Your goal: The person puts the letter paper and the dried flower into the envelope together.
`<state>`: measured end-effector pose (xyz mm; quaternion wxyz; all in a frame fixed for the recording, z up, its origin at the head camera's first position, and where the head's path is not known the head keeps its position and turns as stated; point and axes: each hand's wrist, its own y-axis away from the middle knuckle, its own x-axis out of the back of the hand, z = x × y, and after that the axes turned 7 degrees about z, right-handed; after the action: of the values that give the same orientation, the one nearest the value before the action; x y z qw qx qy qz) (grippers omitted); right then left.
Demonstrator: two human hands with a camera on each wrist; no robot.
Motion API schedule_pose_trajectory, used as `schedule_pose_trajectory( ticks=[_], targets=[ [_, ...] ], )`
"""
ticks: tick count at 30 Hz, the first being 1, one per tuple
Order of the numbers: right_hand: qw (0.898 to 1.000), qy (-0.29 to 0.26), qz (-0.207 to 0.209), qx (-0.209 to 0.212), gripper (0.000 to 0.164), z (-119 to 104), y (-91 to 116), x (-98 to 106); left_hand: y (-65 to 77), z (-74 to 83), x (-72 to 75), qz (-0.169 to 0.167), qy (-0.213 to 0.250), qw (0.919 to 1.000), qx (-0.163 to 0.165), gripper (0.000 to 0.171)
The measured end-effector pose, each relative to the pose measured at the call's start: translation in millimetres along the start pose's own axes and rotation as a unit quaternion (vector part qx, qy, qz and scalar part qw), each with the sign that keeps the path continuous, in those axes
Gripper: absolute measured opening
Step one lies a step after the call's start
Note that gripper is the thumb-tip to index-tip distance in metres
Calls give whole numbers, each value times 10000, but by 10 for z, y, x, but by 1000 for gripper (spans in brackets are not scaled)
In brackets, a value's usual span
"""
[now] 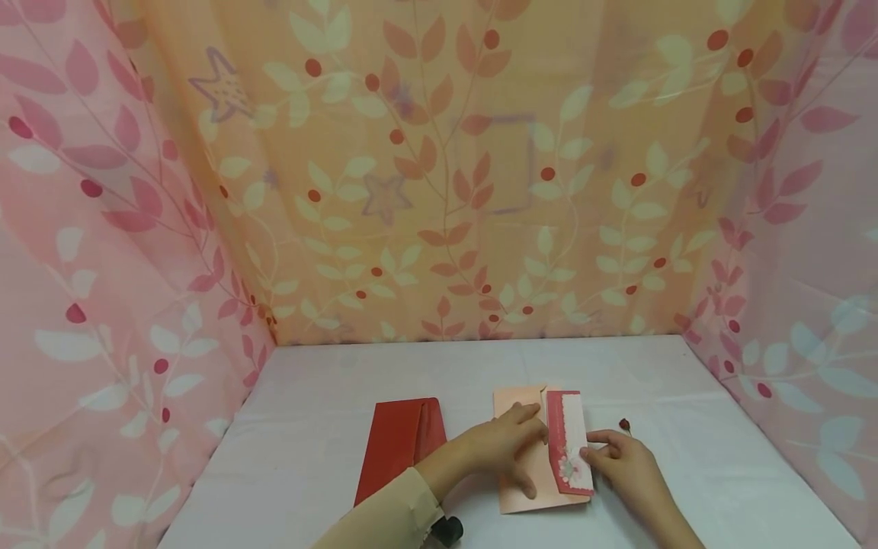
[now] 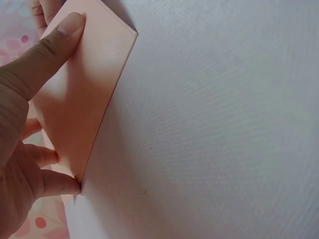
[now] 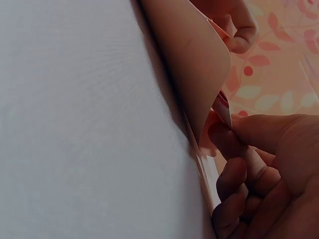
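Observation:
A peach-coloured envelope [image 1: 519, 398] lies on the table in front of me. Over its right side is a pink-and-white card [image 1: 576, 427] with a flower print near its lower corner. My left hand [image 1: 511, 442] spreads over the envelope, its thumb laid along the surface and the other fingertips near an edge in the left wrist view. At the card's right edge, my right hand [image 1: 627, 461] pinches between thumb and index finger. The right wrist view shows the card's tip [image 3: 223, 110] between those fingers, beside the bowed envelope [image 3: 192, 55].
Left of the envelope lies a red envelope [image 1: 387, 435], partly behind my left forearm. A small dark-red wax-like piece [image 1: 624, 424] sits beyond my right hand. Near the front edge is a black cylindrical object [image 1: 449, 529]. Patterned curtains [image 1: 439, 191] enclose the white table [image 1: 309, 396].

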<state>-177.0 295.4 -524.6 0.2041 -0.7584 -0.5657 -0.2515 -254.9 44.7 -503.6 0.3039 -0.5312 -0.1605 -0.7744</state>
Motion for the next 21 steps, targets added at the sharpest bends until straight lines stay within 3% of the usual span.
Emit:
schedule_pose_trajectory(
  ticks=[21],
  targets=[
    [9992, 342, 163, 154, 49, -35, -16, -122, -5, -1, 18, -27, -37, 10000, -39, 84]
  ],
)
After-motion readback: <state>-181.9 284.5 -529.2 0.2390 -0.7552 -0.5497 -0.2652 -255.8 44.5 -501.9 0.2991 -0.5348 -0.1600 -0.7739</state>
